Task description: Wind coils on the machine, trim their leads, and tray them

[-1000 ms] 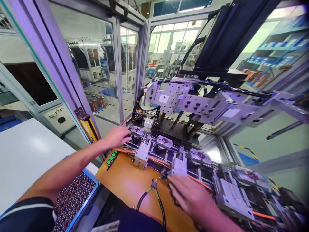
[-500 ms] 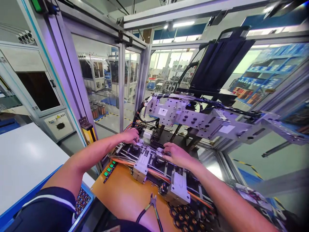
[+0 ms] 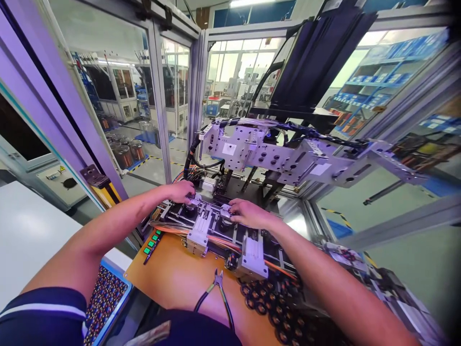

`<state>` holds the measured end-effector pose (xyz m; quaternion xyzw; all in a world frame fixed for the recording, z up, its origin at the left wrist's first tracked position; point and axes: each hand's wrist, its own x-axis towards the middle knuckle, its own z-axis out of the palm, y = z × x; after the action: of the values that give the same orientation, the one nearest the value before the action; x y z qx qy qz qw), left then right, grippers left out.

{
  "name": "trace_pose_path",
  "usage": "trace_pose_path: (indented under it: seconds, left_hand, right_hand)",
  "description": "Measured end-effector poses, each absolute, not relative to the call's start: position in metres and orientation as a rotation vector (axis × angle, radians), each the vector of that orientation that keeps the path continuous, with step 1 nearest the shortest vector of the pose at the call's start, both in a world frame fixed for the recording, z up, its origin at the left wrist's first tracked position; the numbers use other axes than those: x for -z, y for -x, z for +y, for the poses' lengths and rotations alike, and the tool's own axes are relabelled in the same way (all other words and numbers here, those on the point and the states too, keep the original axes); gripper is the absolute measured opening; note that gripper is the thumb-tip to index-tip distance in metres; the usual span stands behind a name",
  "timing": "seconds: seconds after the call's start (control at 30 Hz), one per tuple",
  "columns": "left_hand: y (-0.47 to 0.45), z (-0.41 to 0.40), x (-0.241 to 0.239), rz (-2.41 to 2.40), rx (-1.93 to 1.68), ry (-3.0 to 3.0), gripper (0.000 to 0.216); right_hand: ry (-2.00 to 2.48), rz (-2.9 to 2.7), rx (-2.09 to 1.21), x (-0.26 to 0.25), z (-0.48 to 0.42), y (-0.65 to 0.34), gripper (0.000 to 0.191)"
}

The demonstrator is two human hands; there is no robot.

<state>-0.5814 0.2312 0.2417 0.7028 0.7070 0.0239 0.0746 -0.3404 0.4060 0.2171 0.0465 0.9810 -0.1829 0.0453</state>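
Black rings [image 3: 262, 307] lie bunched on the orange worktop [image 3: 180, 274], and pliers [image 3: 218, 279] lie near them with their handles spread. Farther off, the left hand [image 3: 182, 191] is at one round metal holder [image 3: 195, 201]. The right hand [image 3: 248, 214] is at the next holder [image 3: 225, 211]. The hands are apart, fingers bent; I cannot tell if they grip anything. Behind them is a big metal plate [image 3: 288, 161].

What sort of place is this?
Probably a factory production area: a metal-framed machine enclosure, copper-coloured spools in the background, and a blue-rimmed tray holding many small parts all point that way.
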Motion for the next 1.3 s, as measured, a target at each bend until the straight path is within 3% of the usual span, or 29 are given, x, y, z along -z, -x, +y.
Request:
trace_pose_path:
  seconds: [0.2,0.33,0.47,0.67,0.83,0.97,1.1,1.3]
  left_hand:
    - [0.553,0.18,-0.265,2.165,-0.51,-2.055,0.026]
    - [0.518,0.103,-0.246,2.236,-0.768,-1.949,0.02]
    - [0.477,0.034,-0.178,2.315,-0.846,-1.711,0.016]
    - [0.448,0.029,-0.093,2.242,-0.648,-1.746,0.016]
    - [0.443,0.058,-0.079,2.294,-0.587,-1.845,0.016]
    - [0.444,0.056,-0.101,2.322,-0.632,-1.971,0.017]
    - [0.45,0.079,-0.164,2.261,-0.71,-2.14,0.022]
    - [0.424,0.234,-0.268,1.878,-0.406,-2.565,0.029]
  right_hand:
    - [-0.2,3.108,0.746,-0.245,0.392,0.329,0.012]
    - [-0.089,3.214,0.909,-0.257,0.338,0.268,0.017]
    - [0.021,3.162,1.147,-0.206,0.269,0.223,0.013]
    - [-0.038,3.186,0.914,-0.088,0.208,0.273,0.008]
    - [-0.058,3.275,0.731,-0.078,0.196,0.301,0.007]
    - [-0.133,3.399,0.615,-0.124,0.218,0.25,0.015]
    - [-0.329,3.479,0.434,-0.188,0.284,0.174,0.024]
    - [-0.913,3.261,0.144,-0.248,0.428,0.12,0.025]
